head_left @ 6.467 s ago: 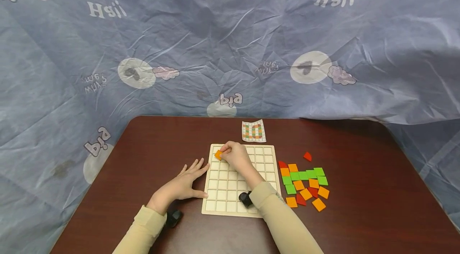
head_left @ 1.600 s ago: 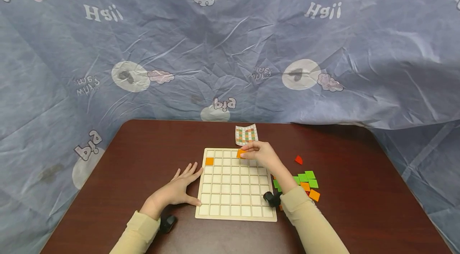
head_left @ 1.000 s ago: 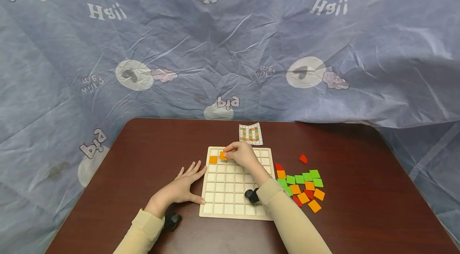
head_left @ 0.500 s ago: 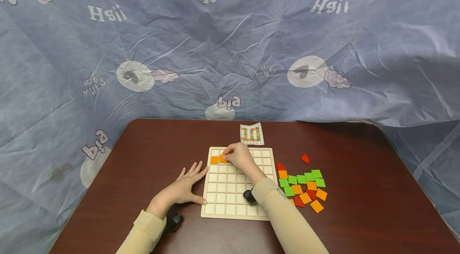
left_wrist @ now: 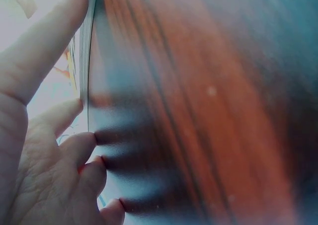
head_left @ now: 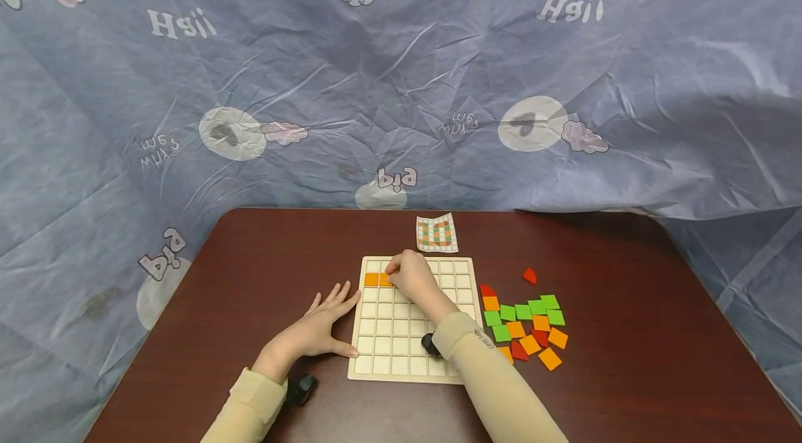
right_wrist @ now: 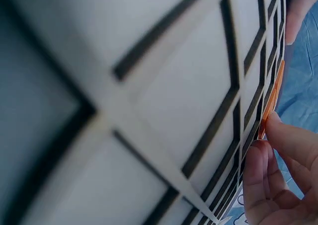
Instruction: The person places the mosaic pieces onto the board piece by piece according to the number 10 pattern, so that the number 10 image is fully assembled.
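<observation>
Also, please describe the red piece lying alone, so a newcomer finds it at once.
On the dark table, find the pale grid board, then the coloured cluster on its right. Just past the cluster's far edge lies the red piece, a wedge with one curved side. Unlike the other red ones, it touches no other piece.

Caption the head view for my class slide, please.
Right hand holds an orange tile on the grid board, left hand spread along its left edge; loose tiles lie to the right.
</observation>
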A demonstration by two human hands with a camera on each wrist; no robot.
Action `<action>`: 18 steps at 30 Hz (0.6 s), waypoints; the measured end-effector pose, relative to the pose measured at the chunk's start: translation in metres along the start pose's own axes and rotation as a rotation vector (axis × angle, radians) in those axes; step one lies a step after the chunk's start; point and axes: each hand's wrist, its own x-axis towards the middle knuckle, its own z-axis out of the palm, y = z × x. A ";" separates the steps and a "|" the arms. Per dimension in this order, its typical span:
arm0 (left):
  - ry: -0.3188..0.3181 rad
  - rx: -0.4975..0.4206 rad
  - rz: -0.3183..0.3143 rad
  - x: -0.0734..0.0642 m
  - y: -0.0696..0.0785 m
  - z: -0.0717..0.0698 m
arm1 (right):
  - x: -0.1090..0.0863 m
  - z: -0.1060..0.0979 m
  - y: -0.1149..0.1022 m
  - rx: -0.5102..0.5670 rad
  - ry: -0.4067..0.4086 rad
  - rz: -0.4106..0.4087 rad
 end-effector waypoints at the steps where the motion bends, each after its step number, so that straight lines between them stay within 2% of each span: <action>1: -0.001 -0.003 -0.001 0.000 0.000 0.000 | 0.000 0.000 0.000 -0.004 -0.001 0.001; 5: -0.003 -0.008 -0.003 0.000 0.001 0.000 | -0.001 -0.002 0.003 0.040 -0.019 0.015; 10: -0.002 -0.017 -0.008 0.000 0.000 0.000 | -0.003 -0.013 0.012 0.194 -0.063 0.084; 13: 0.000 -0.017 -0.008 0.000 0.000 0.000 | -0.004 -0.024 0.018 0.254 -0.076 0.110; 18: -0.003 -0.018 -0.001 0.000 -0.001 0.001 | -0.012 -0.048 0.027 0.278 -0.076 0.129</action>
